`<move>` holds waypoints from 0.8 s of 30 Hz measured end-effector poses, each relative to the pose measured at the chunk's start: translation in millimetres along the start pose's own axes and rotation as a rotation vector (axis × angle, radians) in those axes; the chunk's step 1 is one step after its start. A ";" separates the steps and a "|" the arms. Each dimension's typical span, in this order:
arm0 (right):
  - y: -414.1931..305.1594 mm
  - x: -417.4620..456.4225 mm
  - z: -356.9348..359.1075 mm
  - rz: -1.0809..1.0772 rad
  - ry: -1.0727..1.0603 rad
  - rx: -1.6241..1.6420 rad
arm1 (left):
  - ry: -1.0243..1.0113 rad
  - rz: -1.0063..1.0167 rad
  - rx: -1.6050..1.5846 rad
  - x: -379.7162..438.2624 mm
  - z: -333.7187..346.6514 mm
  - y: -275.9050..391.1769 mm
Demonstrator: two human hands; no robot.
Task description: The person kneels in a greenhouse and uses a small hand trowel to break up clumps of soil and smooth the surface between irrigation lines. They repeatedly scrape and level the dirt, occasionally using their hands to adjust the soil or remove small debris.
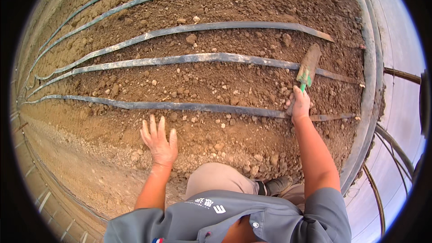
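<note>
My right hand point(300, 104) is closed around the green handle of a hand trowel point(310, 61), whose soil-covered blade points away from me. The blade lies over or just above a flat drip-irrigation tape point(219, 57). Beneath my right wrist runs a nearer drip tape point(202, 108). My left hand point(161, 141) is spread with its fingers apart, over the loose brown soil point(202, 131) on the near side of that tape. It holds nothing; whether its palm touches the soil I cannot tell.
Further drip tapes point(236, 24) cross the cloddy soil beyond. A pale raised edge point(369, 74) bounds the bed at right, with plastic sheeting point(401, 40) and curved poles point(374, 195) outside it. My bent knee point(219, 179) and a shoe point(278, 185) are at the near edge.
</note>
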State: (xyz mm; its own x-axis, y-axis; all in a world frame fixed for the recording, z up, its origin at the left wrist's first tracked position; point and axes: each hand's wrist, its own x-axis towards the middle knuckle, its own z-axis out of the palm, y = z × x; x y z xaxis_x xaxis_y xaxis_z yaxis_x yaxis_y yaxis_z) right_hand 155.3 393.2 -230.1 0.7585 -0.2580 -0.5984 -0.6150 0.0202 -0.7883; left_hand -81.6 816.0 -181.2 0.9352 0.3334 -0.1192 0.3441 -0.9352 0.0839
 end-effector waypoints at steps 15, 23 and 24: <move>-37.6 -140.8 0.8 -0.265 -0.162 -1.138 | 0.054 -0.395 -0.428 -197.0 -116.6 -34.9; -56.3 -80.6 -173.9 -0.125 0.061 -1.240 | 0.135 -0.477 -0.640 -249.3 -119.8 -42.3; -69.2 -117.3 -158.1 -0.124 0.255 -0.758 | 0.144 -0.541 -0.670 -258.2 -118.1 -38.9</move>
State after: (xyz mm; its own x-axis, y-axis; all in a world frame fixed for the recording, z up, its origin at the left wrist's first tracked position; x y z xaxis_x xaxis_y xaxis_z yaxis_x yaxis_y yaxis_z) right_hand 74.8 269.4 -82.6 0.8147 -0.4298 -0.3892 -0.5776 -0.6598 -0.4806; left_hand -326.6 780.4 -36.8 0.6154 0.7654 -0.1884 0.6780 -0.3920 0.6218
